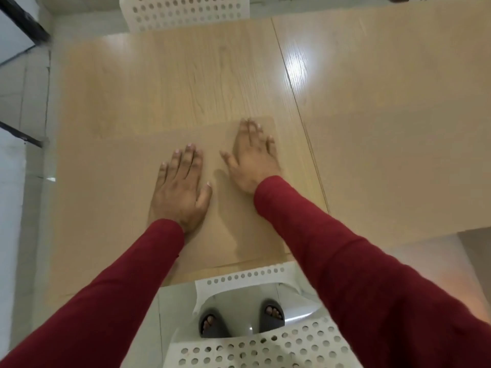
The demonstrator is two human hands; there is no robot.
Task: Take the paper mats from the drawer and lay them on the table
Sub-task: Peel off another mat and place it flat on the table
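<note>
Brown paper mat (127, 181) lies flat on the wooden table (186, 75); left hand (180, 187) and right hand (252, 158) press it with straight fingers, holding nothing. Laying step; next probably needs another mat.

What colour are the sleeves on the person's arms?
Dark red sleeves, plain with no pattern; the head view shows them clearly.
</note>
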